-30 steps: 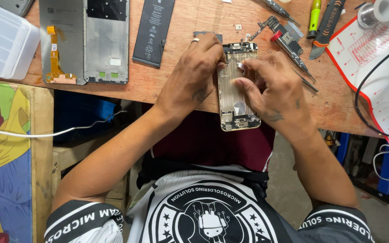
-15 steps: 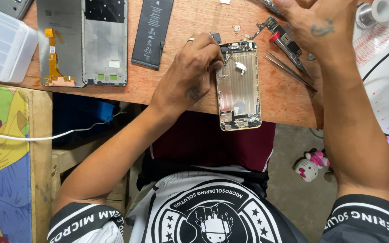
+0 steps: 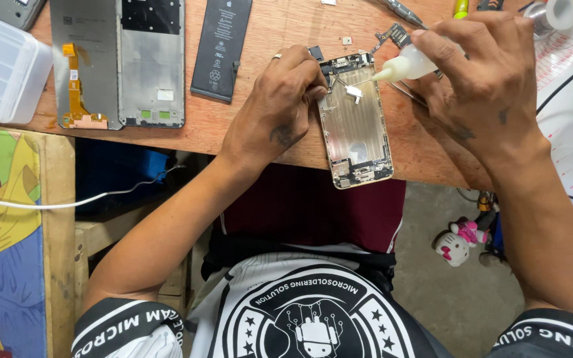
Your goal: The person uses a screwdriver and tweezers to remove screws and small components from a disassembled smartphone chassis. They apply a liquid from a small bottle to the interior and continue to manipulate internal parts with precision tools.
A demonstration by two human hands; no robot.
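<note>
Now squeeze bottle (image 3: 411, 64) over phone housing (image 3: 356, 122)

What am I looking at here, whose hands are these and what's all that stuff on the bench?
The one current picture comes from a camera on a person's head, looking down at their own two hands over a wooden bench. The left hand steadies an opened phone shell at the bench edge. The right hand holds a small squeeze bottle, its nozzle aimed at the shell's top. Also on the bench: a black battery, two phone frames and a clear plastic box.
</note>
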